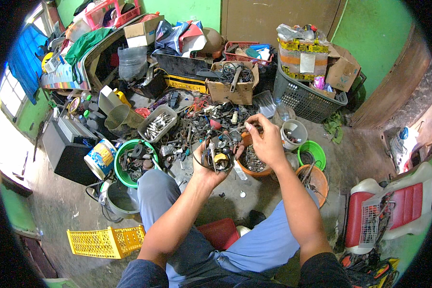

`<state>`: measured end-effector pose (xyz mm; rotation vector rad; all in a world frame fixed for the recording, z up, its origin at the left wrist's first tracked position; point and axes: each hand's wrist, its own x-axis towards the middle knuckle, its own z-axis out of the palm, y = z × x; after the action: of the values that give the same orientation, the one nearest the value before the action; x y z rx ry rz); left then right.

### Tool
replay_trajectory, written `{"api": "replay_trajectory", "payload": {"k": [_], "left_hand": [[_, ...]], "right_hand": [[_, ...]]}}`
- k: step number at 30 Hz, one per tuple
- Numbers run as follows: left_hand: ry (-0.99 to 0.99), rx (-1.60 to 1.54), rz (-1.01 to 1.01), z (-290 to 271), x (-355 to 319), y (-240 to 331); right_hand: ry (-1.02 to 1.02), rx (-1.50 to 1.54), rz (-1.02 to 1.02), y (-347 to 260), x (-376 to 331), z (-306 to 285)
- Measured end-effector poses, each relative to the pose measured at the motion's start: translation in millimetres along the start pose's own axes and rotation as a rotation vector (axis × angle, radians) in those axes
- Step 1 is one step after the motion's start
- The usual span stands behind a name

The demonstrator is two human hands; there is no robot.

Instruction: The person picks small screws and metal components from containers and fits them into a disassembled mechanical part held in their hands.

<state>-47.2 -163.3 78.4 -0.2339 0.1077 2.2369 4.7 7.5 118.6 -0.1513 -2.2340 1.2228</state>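
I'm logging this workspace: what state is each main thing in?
Left hand: gripping wired part
Wired part: held up
Right hand: raised, grip unclear
Orange bowl: holding small pieces
Grey tray: loaded with white pieces
Green basin: holding dark parts
Cable box: open, cables inside

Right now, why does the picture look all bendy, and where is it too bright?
Head view: the fisheye lens bends edges near the black rim; head view: glare whitens the window at left; head view: the wired part in the left hand is too small to see finely.
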Motion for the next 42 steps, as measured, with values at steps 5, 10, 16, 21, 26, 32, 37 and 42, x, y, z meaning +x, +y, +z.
{"api": "replay_trajectory", "payload": {"k": [5,10,16,21,26,32,37,42], "left_hand": [[0.028,0.052,0.026,5.2,1.0,-1.6],[0.030,0.048,0.028,4.6,1.1,-0.2],[0.059,0.044,0.052,1.0,4.9,0.0],[0.085,0.058,0.080,-0.2,6.6,-3.1],[0.138,0.013,0.054,6.2,6.5,-3.8],[0.097,0.047,0.070,9.3,3.2,-5.3],[0.126,0.009,0.076,9.1,4.3,-5.6],[0.121,-0.006,0.083,4.7,6.4,-2.6]], "right_hand": [[-0.008,0.289,0.189,3.7,3.3,-3.4],[-0.010,0.929,0.341,18.7,9.7,-15.1],[-0.063,1.464,0.352,25.6,13.1,-35.6],[-0.092,1.561,0.303,32.1,14.2,-42.9],[-0.089,1.556,0.320,30.0,16.2,-43.6],[-0.130,1.534,0.294,23.7,16.1,-43.6],[-0.145,1.545,0.273,20.8,16.1,-43.6],[-0.139,1.489,0.278,16.7,14.9,-43.0]]}}
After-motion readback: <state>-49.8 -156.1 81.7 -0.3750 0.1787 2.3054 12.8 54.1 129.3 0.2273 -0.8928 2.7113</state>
